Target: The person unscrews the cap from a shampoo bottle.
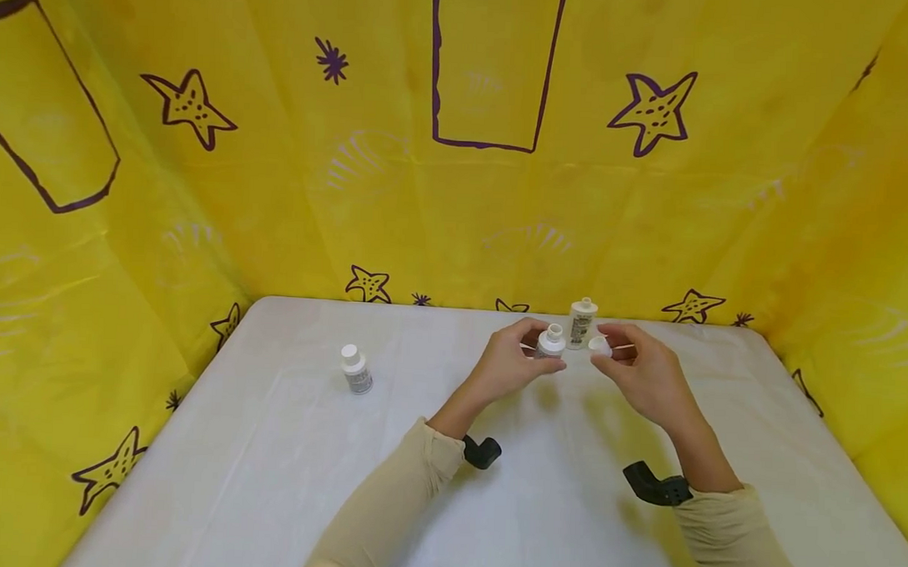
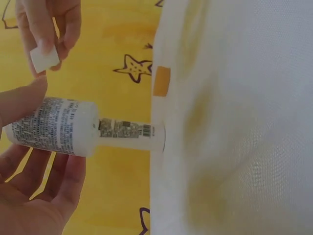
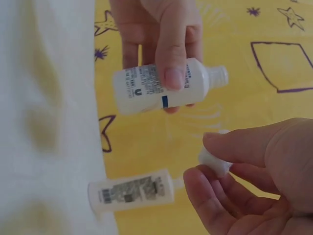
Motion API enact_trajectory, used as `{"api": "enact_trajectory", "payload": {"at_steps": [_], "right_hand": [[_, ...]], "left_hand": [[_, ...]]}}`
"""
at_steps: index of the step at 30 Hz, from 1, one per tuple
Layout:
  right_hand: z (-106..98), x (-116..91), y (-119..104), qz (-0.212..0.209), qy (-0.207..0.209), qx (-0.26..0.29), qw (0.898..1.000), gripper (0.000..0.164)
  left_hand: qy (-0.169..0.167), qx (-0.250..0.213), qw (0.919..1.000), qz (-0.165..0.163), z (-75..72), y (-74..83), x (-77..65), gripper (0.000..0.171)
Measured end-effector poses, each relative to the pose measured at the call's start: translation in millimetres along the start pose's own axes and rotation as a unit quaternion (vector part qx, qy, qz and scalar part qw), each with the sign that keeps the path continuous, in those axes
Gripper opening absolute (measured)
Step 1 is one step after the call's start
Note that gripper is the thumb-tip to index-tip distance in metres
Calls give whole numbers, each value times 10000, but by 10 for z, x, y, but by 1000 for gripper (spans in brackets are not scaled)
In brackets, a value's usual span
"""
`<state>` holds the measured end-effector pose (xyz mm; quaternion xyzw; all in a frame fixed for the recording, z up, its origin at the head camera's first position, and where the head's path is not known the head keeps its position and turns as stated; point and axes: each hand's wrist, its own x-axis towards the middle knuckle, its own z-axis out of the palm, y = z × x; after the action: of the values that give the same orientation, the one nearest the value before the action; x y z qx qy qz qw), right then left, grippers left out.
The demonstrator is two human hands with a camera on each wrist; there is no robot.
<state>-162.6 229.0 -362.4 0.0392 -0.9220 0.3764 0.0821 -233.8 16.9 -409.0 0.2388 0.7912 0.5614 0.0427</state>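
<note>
My left hand (image 1: 505, 362) grips a small white bottle (image 1: 550, 344) with printed labelling, thumb on one side and fingers on the other. The bottle's neck is bare, and it is held up off the table. To its right, my right hand (image 1: 648, 380) pinches a white cap (image 3: 215, 160) between thumb and fingers, apart from the bottle. A second, slimmer printed bottle (image 1: 581, 325) stands upright on the table just behind the two hands, with a narrow neck on top. In the left wrist view, the held bottle (image 2: 54, 125) partly covers this standing one.
Over on the left of the white-covered table (image 1: 268, 444), another white bottle (image 1: 357, 372) stands with its cap on. A yellow sheet (image 1: 277, 177) with purple starfish drawings rises behind the table and along both sides. An orange patch (image 2: 162, 81) shows near the table edge.
</note>
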Motion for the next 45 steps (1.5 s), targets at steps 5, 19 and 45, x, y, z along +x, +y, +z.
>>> {"api": "enact_trajectory", "payload": {"at_steps": [5, 19, 45], "right_hand": [[5, 14, 116, 68, -144, -202, 9997, 43], [96, 54, 533, 530, -451, -577, 9959, 35], [273, 157, 866, 884, -1323, -884, 9833, 34]], "left_hand": [[14, 192, 9998, -65, 96, -27, 100, 51], [-162, 816, 9938, -744, 426, -98, 350, 49], [-399, 939, 9902, -957, 669, -226, 343, 48]]}}
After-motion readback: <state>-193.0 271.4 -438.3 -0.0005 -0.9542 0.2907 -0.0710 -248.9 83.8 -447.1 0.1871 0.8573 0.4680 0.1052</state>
